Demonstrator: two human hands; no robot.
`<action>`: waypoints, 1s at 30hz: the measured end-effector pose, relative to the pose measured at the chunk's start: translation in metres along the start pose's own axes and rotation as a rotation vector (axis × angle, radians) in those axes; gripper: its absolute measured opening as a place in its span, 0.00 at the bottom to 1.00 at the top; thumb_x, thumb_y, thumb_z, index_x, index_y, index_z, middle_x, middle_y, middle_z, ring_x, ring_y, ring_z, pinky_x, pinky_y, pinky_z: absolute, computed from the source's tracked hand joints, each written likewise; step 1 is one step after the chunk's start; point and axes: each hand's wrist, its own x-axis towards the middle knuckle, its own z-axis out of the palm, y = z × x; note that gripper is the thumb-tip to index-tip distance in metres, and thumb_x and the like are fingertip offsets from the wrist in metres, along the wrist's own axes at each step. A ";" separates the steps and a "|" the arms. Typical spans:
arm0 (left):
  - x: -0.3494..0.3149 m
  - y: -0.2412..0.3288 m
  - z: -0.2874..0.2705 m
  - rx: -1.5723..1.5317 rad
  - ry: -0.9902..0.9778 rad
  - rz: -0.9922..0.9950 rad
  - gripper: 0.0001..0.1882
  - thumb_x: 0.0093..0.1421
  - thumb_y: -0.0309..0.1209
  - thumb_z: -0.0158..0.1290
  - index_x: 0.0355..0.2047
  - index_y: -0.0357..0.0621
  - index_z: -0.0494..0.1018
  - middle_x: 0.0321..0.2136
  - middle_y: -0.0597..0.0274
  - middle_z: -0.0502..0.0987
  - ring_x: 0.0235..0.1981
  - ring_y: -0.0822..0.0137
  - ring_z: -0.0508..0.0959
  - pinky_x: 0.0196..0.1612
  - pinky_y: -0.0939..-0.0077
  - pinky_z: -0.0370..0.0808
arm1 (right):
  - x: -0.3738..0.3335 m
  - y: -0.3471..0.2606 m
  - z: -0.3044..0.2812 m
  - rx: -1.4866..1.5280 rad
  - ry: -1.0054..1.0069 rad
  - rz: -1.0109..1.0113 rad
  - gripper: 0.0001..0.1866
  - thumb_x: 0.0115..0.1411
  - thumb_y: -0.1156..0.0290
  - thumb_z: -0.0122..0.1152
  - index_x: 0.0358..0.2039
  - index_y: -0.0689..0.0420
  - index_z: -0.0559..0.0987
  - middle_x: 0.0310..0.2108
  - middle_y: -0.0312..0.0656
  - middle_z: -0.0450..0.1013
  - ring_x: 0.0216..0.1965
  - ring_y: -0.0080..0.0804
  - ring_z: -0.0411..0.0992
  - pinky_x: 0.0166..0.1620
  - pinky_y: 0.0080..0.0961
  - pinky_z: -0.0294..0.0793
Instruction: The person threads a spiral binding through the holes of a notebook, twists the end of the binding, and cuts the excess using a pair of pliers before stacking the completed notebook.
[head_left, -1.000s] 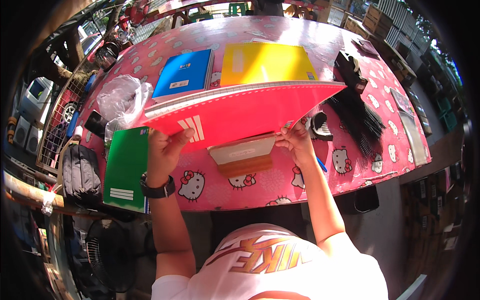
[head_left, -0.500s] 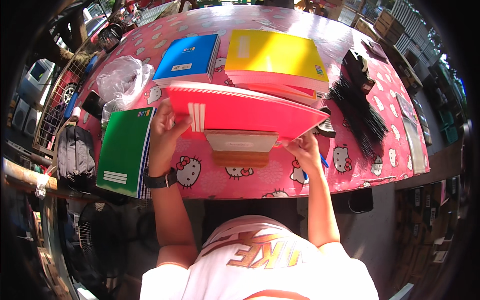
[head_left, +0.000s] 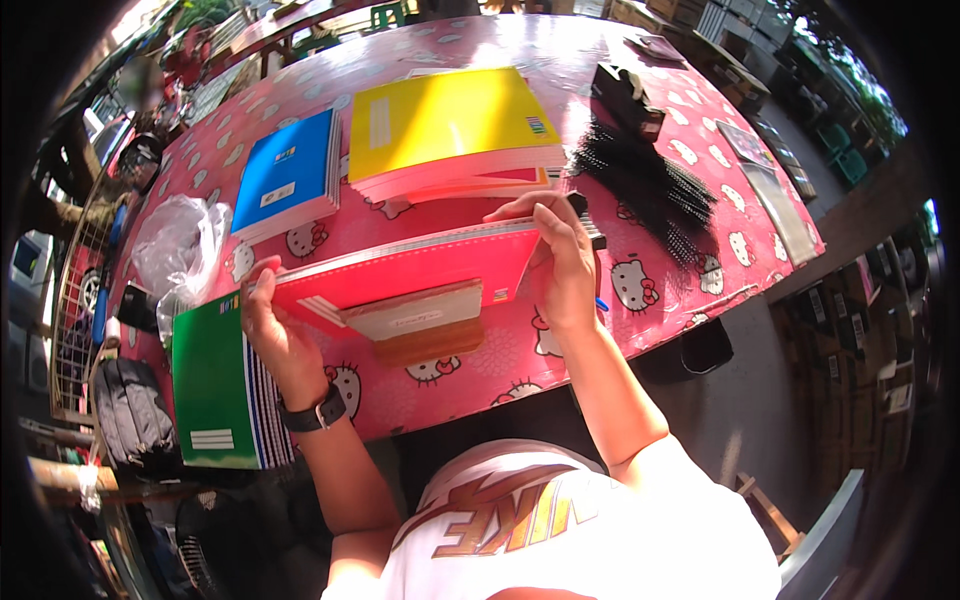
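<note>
- I am looking down at the pink patterned table [head_left: 500, 45], which is carrying everything; my grip is sitting near its front edge.
- I am holding the red notebook stack [head_left: 420, 275] lifted off the cloth and tilted, spine edge up, between both hands, above a small brown-and-white block [head_left: 420, 325] lying just under it.
- My left hand [head_left: 275, 335] is closing around the stack's left end, thumb on top; my right hand [head_left: 565, 265] is pinching the right end, fingers curled over the upper edge. Both are fully clamped on it.
- I judge I am mid-carry with this stack; the next move calls for keeping both ends level so the loose books are not fanning out.
- Just beyond my grip the yellow notebook pile [head_left: 450, 125] is lying flat, the blue notebook pile [head_left: 290, 175] to its left.
- Left of my left hand the green notebook pile [head_left: 215, 385] is overhanging the edge.
- Right of my right hand, black binding combs [head_left: 650, 185] are crowding the space.
- A clear plastic bag [head_left: 180, 240] is sitting past the green pile.
</note>
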 end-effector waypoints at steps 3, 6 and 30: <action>0.005 -0.004 -0.004 -0.101 -0.018 -0.180 0.12 0.59 0.32 0.47 0.38 0.37 0.71 0.32 0.61 0.74 0.33 0.74 0.74 0.39 0.79 0.70 | -0.015 0.014 -0.017 0.230 -0.071 0.126 0.24 0.60 0.53 0.53 0.47 0.60 0.68 0.42 0.40 0.70 0.45 0.23 0.66 0.48 0.22 0.64; 0.011 -0.001 0.005 -0.076 -0.047 -0.191 0.12 0.58 0.32 0.47 0.39 0.38 0.71 0.31 0.61 0.73 0.32 0.74 0.73 0.36 0.82 0.69 | -0.054 0.028 -0.034 -0.162 -0.202 0.231 0.33 0.53 0.58 0.61 0.55 0.59 0.63 0.51 0.41 0.65 0.52 0.28 0.62 0.56 0.29 0.57; -0.089 0.239 -0.027 -0.231 -2.067 0.527 0.11 0.43 0.37 0.53 0.24 0.44 0.73 0.26 0.67 0.74 0.29 0.67 0.73 0.32 0.74 0.68 | -0.129 -0.324 -0.008 -0.673 -1.769 -0.670 0.06 0.55 0.72 0.58 0.32 0.59 0.79 0.36 0.41 0.75 0.38 0.31 0.73 0.36 0.28 0.70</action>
